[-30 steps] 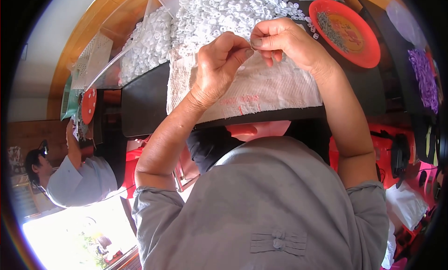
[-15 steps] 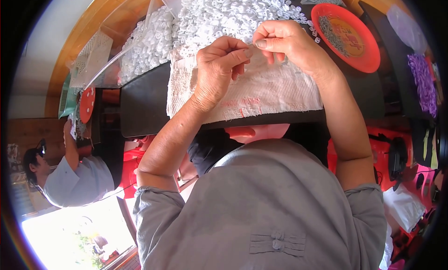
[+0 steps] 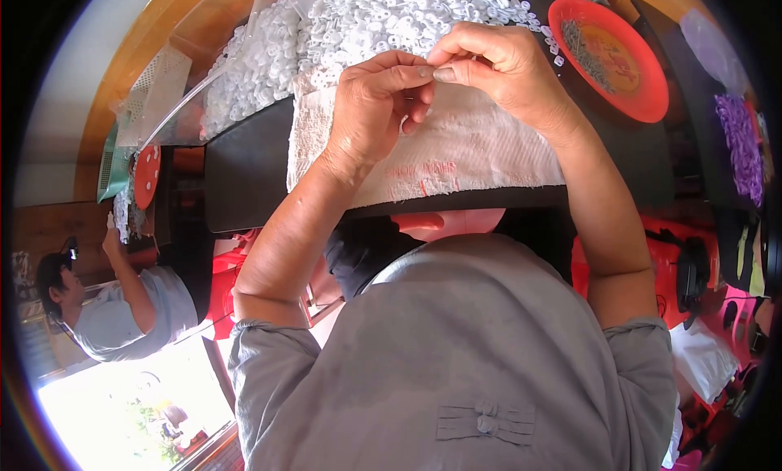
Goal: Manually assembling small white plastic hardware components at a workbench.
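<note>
So both hands are meeting over the far part of a pale cloth (image 3: pixel 489 149), fingertips practically touching. The left hand (image 3: pixel 368 104) is pinching thumb to forefinger, its other fingers curling under. The right hand (image 3: pixel 513 76) is pinching too, thumb and forefinger pointing left toward the other hand. Whatever is sitting between those tips is too small and hidden for me to make out, so I can't say which way it's pointing or how its long axis is running.

What I am seeing is a small white piece (image 3: pixel 405 124) peeking out just below the left hand's curled fingers. Its visible edge is running roughly toward the wearer, but can't tell if it's in the grip or lying on the cloth.

Beyond the hands, a big heap of white pieces (image 3: pixel 366 19) is spreading out, pointing every which way. Over to the right, a red plate (image 3: pixel 648 92) is holding thin metal pins (image 3: pixel 586 55), its long axis slanting from upper left to lower right.
</note>
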